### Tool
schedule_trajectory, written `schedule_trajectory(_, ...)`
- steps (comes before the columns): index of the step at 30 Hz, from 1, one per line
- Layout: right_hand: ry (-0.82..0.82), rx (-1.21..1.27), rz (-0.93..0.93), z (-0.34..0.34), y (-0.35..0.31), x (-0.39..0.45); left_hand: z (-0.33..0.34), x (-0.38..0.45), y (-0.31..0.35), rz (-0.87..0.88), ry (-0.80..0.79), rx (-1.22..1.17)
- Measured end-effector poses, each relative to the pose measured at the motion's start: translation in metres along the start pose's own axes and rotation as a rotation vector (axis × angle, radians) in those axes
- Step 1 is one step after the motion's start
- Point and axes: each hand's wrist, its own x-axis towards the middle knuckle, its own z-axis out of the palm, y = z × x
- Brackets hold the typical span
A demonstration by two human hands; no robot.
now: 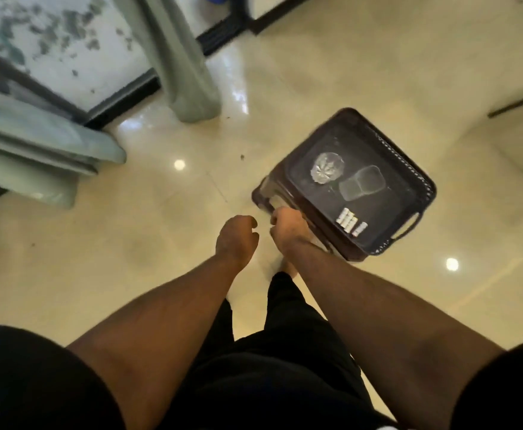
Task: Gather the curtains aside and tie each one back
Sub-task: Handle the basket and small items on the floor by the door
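Taking the dark plastic stool (347, 184) as landmark: the right hand (288, 226) grips its near edge, fingers curled on the rim. The left hand (238, 237), just left of the stool, is loosely curled and holds nothing. Both green curtains hang well left of the stool, the nearer curtain (188, 63) up-left by the glass door (55, 41), the other curtain (37, 147) farther left. Each runs vertically, hem at the floor (161, 228). The free left hand lies nearer them, so it likely reaches first.

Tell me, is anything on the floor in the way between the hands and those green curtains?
Nothing visible is. Bare shiny floor lies between the left hand and the curtains. The right hand is at the near edge of a dark stool, which stands off to the right, away from the curtains.
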Motion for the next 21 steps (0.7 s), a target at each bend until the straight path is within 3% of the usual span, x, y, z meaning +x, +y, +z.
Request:
schedule_trajectory(6, -0.091, -0.260, -0.293, 0.089, -0.150, -0.034, -0.059, -0.052, -0.169, -0.240, 0.135, -0.175)
schedule_trajectory(12, -0.201, -0.482, -0.526, 0.195, -0.302, -0.074, -0.123, -0.114, -0.348, -0.351, 0.196, -0.206)
schedule_trajectory(21, -0.282, -0.716, -0.894, 0.327, -0.511, -0.129, -0.205, -0.190, -0.556, -0.620, 0.386, -0.376)
